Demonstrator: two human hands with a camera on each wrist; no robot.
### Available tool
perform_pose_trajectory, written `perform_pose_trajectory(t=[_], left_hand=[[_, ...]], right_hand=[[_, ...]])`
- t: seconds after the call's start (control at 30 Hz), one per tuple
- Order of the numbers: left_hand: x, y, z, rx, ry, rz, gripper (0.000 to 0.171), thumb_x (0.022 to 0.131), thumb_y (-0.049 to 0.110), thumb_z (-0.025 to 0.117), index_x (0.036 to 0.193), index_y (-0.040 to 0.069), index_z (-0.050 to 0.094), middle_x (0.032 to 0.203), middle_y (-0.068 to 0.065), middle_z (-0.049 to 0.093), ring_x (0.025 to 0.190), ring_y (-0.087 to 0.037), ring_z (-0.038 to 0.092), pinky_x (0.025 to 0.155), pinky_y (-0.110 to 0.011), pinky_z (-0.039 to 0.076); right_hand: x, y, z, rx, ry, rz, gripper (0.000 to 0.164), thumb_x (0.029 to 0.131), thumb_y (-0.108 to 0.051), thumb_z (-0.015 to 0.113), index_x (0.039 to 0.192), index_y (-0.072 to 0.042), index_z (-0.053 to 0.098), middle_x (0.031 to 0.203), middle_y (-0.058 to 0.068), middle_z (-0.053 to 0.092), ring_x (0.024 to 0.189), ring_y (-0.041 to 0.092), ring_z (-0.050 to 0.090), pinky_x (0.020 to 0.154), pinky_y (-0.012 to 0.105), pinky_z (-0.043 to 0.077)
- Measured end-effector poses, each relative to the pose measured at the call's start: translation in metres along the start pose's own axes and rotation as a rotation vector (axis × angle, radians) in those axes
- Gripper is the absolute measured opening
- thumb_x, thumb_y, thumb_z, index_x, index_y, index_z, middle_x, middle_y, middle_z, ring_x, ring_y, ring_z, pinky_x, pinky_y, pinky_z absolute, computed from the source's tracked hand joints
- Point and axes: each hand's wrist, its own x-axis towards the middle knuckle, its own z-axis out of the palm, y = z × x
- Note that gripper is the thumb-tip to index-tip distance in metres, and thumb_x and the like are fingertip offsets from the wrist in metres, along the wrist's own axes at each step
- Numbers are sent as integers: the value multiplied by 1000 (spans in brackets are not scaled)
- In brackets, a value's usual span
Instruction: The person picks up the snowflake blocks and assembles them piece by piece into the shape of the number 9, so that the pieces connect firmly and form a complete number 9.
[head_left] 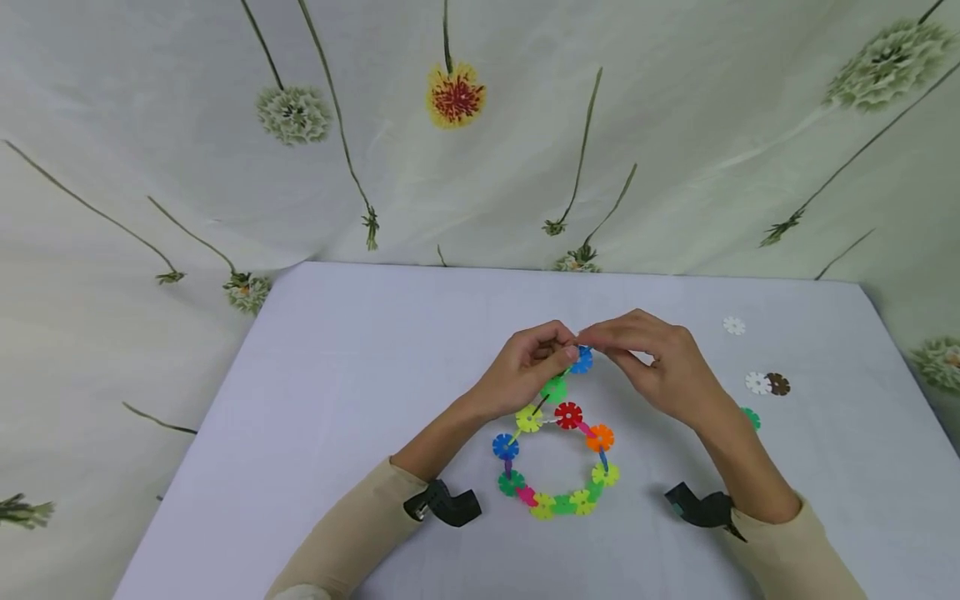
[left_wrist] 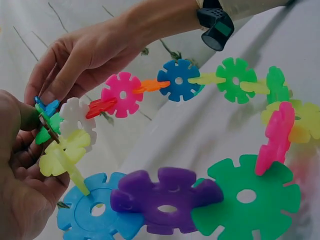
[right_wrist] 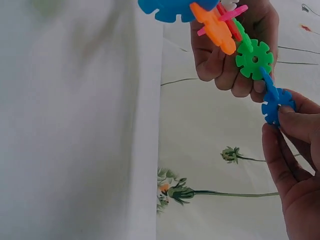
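Observation:
A loop of notched plastic interlocking discs in several colours hangs in front of me, among them a red disc (head_left: 568, 415) and an orange disc (head_left: 600, 437). From its far side a short tail runs up through a green disc (right_wrist: 254, 59) to a blue disc (right_wrist: 285, 96). My left hand (head_left: 528, 367) grips the tail with curled fingers. Thumb and fingertips of my right hand (head_left: 652, 358) pinch the blue end disc. Close to the left wrist camera are a purple disc (left_wrist: 167, 187) and a larger-looking green disc (left_wrist: 272, 200). The left fingers partly hide the tail.
Loose discs lie on the white table (head_left: 360, 358) to the right: a white disc (head_left: 734, 326), another white disc (head_left: 758, 383) touching a brown disc (head_left: 779, 384), and a green disc (head_left: 751, 419) partly behind the right forearm. A flower-printed cloth (head_left: 510, 167) hangs behind the table.

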Motion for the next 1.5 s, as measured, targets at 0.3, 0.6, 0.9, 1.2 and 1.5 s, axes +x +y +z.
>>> perform_pose_trajectory(t=[0.3, 0.6, 0.9, 1.2, 1.5], left_hand=[[-1, -2, 1, 9, 32, -28, 15, 111, 11, 55, 109, 1, 66, 83, -1, 53, 69, -11, 46, 68, -21, 40], [2, -1, 3, -9, 20, -18, 14, 110, 9, 55, 109, 0, 66, 84, -1, 52, 69, -10, 45, 68, -21, 39], [2, -1, 4, -2, 27, -32, 14, 110, 10, 55, 109, 0, 66, 84, -1, 53, 70, -11, 46, 69, -20, 40], [0, -2, 4, -3, 23, -34, 14, 110, 10, 55, 110, 1, 65, 86, 0, 55, 71, -11, 47, 69, -20, 41], [0, -1, 4, -24, 16, -21, 14, 110, 8, 55, 110, -1, 65, 86, 0, 54, 69, -10, 46, 69, -20, 41]], right_hand=[[-33, 7, -31, -172, -131, 304, 37, 96, -7, 79, 131, -19, 75, 125, 1, 78, 103, 22, 79, 89, 30, 63], [-98, 35, -82, -304, -336, 589, 53, 95, -22, 82, 142, -5, 63, 121, 14, 72, 105, 30, 68, 82, 36, 57], [-126, 47, -103, -361, -416, 747, 37, 90, -17, 85, 115, 3, 66, 108, 19, 68, 97, 37, 68, 79, 49, 58], [-123, 48, -98, -358, -419, 722, 31, 91, -13, 83, 110, -2, 62, 102, 14, 74, 96, 33, 70, 77, 42, 57], [-111, 48, -87, -277, -326, 642, 17, 96, -14, 80, 109, -15, 70, 104, 6, 77, 92, 12, 69, 78, 28, 55]])
